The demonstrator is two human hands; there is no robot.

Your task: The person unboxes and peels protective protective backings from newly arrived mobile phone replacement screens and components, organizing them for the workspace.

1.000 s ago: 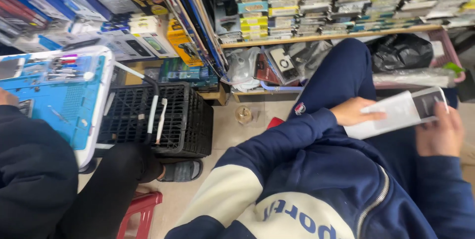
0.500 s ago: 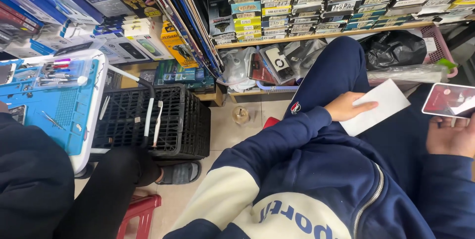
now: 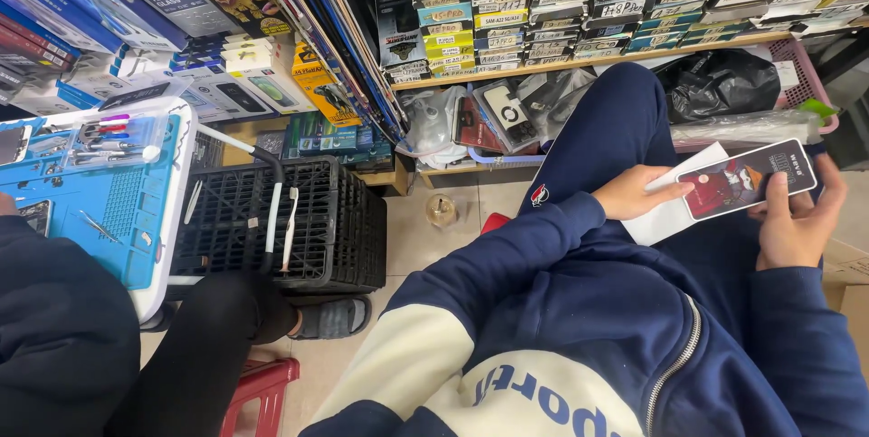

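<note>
Head view, single frame.

Item 1. Left hand: rested on the raised knee, fingers closed on the near end of a flat dark card-like packet with a red picture on its face. A white envelope lay directly under the packet, touching it, and the same hand pinned it.

Item 2. Right hand: gripped the far end of the packet, thumb on top, fingers wrapped beneath. The packet was thus held by both hands, above the lap, roughly level and slightly tilted.

Item 3. Progress, as judged: the packet appeared already drawn clear of the envelope and laid on top of it; it looked unopened, so opening or fitting its contents seemed not yet done.

Item 4. Surroundings: a black crate on the floor to the left, with a blue work mat bearing small tools beside it. Another person's dark sleeve filled the lower left. Shelves of stacked boxes ran across the top; a black bag sat beneath them.
</note>
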